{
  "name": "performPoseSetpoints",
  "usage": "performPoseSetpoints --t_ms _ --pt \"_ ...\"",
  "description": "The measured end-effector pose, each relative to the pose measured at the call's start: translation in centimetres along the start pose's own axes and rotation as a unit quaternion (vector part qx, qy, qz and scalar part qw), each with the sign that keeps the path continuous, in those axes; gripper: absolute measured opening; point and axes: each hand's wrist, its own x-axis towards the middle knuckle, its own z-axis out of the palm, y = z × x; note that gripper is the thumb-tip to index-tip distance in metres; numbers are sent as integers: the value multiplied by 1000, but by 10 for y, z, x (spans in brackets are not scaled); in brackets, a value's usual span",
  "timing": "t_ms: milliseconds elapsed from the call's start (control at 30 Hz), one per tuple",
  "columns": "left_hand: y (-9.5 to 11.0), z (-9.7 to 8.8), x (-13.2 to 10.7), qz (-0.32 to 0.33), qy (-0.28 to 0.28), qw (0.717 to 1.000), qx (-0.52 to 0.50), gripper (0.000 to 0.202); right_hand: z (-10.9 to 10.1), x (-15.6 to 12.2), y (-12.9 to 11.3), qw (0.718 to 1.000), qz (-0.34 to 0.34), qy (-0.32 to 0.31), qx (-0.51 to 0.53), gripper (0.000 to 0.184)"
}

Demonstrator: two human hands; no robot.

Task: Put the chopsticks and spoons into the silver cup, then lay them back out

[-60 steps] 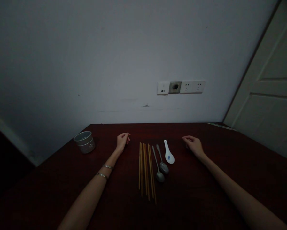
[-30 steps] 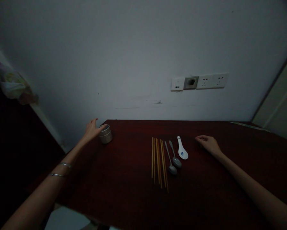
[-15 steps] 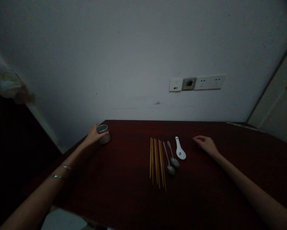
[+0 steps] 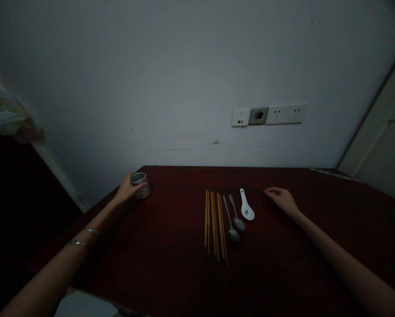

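My left hand point(image 4: 127, 188) is wrapped round the side of a grey, open-topped cup point(image 4: 142, 189), which stands upright at the table's far left. Its thumb lies across the cup's front. My right hand point(image 4: 282, 199) rests on the table with the fingers curled together; whether anything is inside them is hidden. Left of that hand lies a white soup spoon point(image 4: 246, 210) with a blue mark in its bowl. Beside it are two metal spoons, one longer-handled point(image 4: 233, 233) and one wider point(image 4: 239, 223). Several wooden chopsticks point(image 4: 214, 229) lie side by side left of the spoons.
The dark red table point(image 4: 171, 211) meets a pale wall along its back edge. Wall sockets point(image 4: 285, 114) sit above the table at the right. A pale door point(image 4: 382, 136) stands at the far right, and a plastic bag point(image 4: 9, 116) is at the far left.
The whole view has shifted very slightly. My left hand stays on the cup, my right hand stays curled on the table, and the chopsticks and spoons lie as before.
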Motion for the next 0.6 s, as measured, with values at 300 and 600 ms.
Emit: performPoseSetpoints --t_ms 300,600 --pt "2 4 -2 5 28 1000 -5 82 0 0 0 1000 1 -1 4 33" --pt "47 14 4 22 40 997 -68 83 1 1 -1 1000 1 -3 5 32"
